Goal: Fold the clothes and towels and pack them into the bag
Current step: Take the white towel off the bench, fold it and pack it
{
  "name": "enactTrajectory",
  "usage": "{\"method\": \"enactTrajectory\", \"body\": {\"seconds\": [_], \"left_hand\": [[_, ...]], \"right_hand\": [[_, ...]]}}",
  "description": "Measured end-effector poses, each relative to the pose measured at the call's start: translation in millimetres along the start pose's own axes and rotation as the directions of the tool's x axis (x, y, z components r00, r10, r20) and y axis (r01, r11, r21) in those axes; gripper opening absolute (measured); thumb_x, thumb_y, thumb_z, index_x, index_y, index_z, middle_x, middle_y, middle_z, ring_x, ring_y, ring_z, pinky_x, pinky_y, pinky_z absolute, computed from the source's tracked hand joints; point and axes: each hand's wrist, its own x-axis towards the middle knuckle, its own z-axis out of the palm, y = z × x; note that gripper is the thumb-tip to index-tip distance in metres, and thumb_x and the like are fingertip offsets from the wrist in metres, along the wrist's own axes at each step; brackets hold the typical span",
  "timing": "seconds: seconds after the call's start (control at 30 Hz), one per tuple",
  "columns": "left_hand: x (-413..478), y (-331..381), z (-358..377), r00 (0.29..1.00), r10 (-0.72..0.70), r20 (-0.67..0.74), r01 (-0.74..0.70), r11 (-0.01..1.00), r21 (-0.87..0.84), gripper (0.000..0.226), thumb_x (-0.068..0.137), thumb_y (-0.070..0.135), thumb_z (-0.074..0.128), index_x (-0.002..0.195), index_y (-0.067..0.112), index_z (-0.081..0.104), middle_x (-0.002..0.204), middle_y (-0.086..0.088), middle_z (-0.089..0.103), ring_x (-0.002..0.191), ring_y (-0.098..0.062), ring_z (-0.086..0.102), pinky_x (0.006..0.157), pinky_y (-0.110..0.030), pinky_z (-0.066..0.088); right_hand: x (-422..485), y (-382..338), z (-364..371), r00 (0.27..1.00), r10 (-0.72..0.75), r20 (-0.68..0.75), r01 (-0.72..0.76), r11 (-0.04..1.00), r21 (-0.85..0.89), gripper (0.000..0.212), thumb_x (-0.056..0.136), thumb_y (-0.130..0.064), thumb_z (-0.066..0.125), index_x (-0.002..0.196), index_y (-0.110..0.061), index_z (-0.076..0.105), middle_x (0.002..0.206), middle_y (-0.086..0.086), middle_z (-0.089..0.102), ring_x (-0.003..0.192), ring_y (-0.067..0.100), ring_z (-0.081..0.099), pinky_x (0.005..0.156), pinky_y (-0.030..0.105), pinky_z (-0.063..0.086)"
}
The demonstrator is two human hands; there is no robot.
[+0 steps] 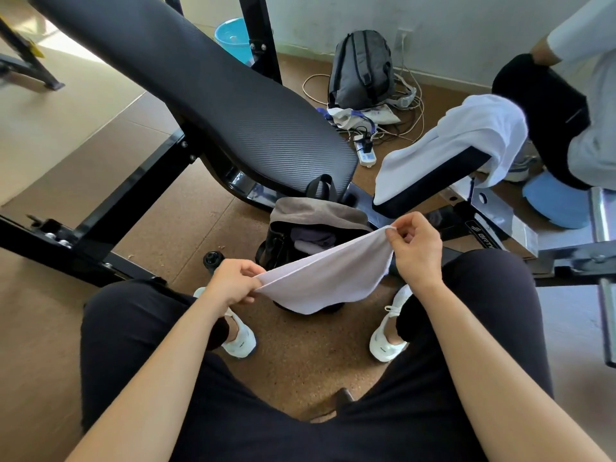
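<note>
L hand [233, 283] pinches one corner of a white towel [320, 281], fingers curled on the edge. R hand [416, 248] pinches the opposite corner, held higher. Towel hangs slack btwn them, sagging in the middle, just above the bag [310, 215]. Bag sits open on the floor [300, 368] btwn the person's white shoes [240, 343], dark clothes visible inside, handle up. A 2nd towel [460, 135], also white, lies draped over a black seat pad [433, 183] beyond the bag to the R, one end hanging off. Long black bench pad [216, 95] slants across upper L. Grey backpack [361, 71] stands by the wall w/ cables & a power strip [366, 156] near it. Blue bucket [233, 35] sits behind the frame.
</note>
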Motion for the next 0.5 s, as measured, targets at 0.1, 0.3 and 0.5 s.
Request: {"method": "enactTrajectory", "body": {"seconds": [0.1, 0.3, 0.5], "left_hand": [[-6, 9, -5, 0.994, -0.004, -0.107, -0.023, 0.968, -0.25, 0.018, 0.094, 0.001, 0.064, 0.097, 0.014, 0.075, 0.094, -0.017, 0.077, 0.059, -0.015, 0.072, 0.047, -0.02, 0.05], [-10, 18, -5, 0.813, 0.264, -0.519, -0.42, 0.883, -0.21, 0.035, 0.1, -0.003, 0.051, 0.118, 0.015, 0.075, 0.118, 0.007, 0.07, 0.105, -0.008, 0.067, 0.081, -0.026, 0.059], [0, 6, -5, 0.942, 0.061, -0.331, -0.134, 0.97, -0.203, 0.047, 0.093, -0.01, 0.043, 0.084, 0.021, 0.077, 0.105, -0.012, 0.072, 0.083, -0.025, 0.075, 0.066, -0.031, 0.064]], "right_hand": [[0, 2, 1, 0.997, 0.064, 0.043, -0.064, 0.998, -0.008, 0.009, 0.095, -0.012, 0.067, 0.101, -0.018, 0.066, 0.087, -0.005, 0.067, 0.08, 0.01, 0.064, 0.083, 0.032, 0.058], [-3, -2, 7, 0.999, -0.044, 0.01, 0.042, 0.994, 0.101, 0.015, 0.097, -0.006, 0.064, 0.104, -0.015, 0.075, 0.089, 0.0, 0.076, 0.079, 0.009, 0.074, 0.078, 0.024, 0.059], [-1, 18, 14, 0.945, 0.195, 0.264, -0.162, 0.976, -0.143, 0.013, 0.096, -0.003, 0.063, 0.096, -0.011, 0.073, 0.082, 0.005, 0.075, 0.069, 0.01, 0.075, 0.077, 0.028, 0.062]]}}
